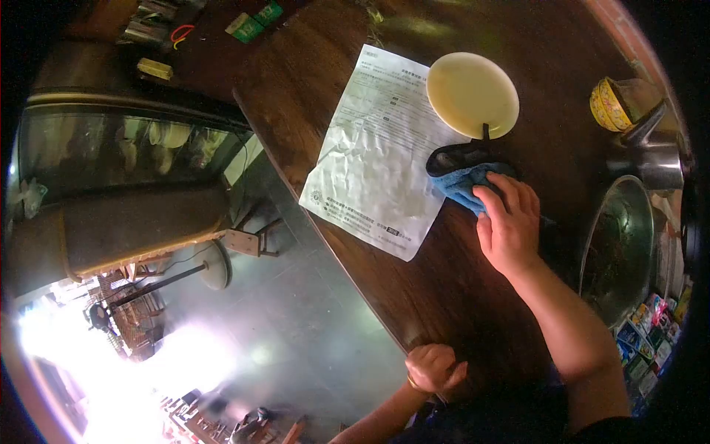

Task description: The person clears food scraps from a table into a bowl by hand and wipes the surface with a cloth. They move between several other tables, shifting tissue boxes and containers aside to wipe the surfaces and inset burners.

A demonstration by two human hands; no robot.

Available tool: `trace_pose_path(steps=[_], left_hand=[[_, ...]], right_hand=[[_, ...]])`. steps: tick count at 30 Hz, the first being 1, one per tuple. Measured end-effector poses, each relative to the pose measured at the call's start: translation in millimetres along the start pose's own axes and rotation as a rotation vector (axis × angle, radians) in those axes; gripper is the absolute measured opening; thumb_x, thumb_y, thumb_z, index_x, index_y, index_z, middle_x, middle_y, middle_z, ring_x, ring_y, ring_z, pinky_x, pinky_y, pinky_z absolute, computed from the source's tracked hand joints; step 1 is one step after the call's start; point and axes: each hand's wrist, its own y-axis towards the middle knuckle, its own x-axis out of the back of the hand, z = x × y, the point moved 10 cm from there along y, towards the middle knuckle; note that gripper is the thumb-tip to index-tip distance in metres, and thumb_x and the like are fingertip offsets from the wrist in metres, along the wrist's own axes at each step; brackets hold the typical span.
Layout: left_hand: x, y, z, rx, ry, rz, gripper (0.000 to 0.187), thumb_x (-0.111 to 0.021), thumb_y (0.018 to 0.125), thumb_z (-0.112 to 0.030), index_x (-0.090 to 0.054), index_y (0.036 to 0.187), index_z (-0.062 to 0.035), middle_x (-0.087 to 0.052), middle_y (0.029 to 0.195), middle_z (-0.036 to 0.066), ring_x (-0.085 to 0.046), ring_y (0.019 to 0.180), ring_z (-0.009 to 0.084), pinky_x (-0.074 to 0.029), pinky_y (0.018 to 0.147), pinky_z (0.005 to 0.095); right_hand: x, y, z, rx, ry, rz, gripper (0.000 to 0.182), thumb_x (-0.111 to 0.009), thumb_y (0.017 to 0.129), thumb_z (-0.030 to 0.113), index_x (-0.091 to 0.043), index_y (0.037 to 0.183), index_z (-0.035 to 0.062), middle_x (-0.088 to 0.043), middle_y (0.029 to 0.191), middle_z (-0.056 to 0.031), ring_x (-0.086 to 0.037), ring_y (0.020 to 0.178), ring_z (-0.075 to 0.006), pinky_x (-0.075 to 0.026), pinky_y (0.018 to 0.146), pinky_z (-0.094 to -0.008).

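My right hand (512, 226) is closed on a crumpled blue cloth (466, 185) with a dark edge, pressed to the dark wooden table (429, 296). The cloth lies beside a wrinkled printed sheet of paper (370, 155) and seems to overlap its right edge. Just beyond the cloth is a shallow cream dish (473, 92), partly over the paper, with a short dark piece at its near rim. My left hand (435, 368) rests curled in a loose fist at the near table edge. Nothing shows in its fingers.
At right stand a yellow patterned bowl (610, 105), a metal kettle (654, 155) and a large metal basin (617, 248). Small colourful packets (651, 333) lie below them. A green box (254, 22) sits at the far end. Left are tiled floor (296, 318) and a wooden stool (248, 240).
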Motion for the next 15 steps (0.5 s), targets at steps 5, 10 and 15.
trace_pose_path(steps=[5, 10, 15], left_hand=[[1.5, 2.1, -3.6, -0.014, 0.042, -0.020, 0.026, -0.077, 0.071, -0.028, -0.059, 0.063, -0.0103, -0.062, 0.067, 0.006, -0.060, 0.054, 0.0245, -0.046, 0.047, 0.0350], [2.9, 2.5, -5.1, -0.029, 0.050, -0.046, 0.025, -0.076, 0.071, -0.026, -0.058, 0.063, -0.0097, -0.059, 0.065, 0.008, -0.059, 0.054, 0.0263, -0.046, 0.047, 0.0360], [8.2, -0.4, -5.7, -0.014, 0.055, -0.129, 0.024, -0.075, 0.072, -0.023, -0.057, 0.064, -0.0089, -0.059, 0.066, 0.009, -0.059, 0.054, 0.0277, -0.047, 0.047, 0.0378]], right_hand=[[3.9, -0.3, 3.3, 0.008, -0.010, -0.021, 0.041, -0.065, 0.076, 0.010, -0.059, 0.117, 0.0128, -0.055, 0.126, -0.0122, -0.053, 0.115, -0.0347, -0.037, 0.101, -0.0523], [5.8, -3.7, 3.7, 0.027, -0.033, -0.051, 0.042, -0.066, 0.077, 0.010, -0.058, 0.118, 0.0130, -0.056, 0.124, -0.0115, -0.053, 0.111, -0.0342, -0.037, 0.099, -0.0510], [4.7, -7.5, 4.4, 0.029, -0.039, -0.072, 0.043, -0.066, 0.078, 0.011, -0.058, 0.119, 0.0137, -0.056, 0.123, -0.0112, -0.053, 0.111, -0.0340, -0.037, 0.099, -0.0506]])
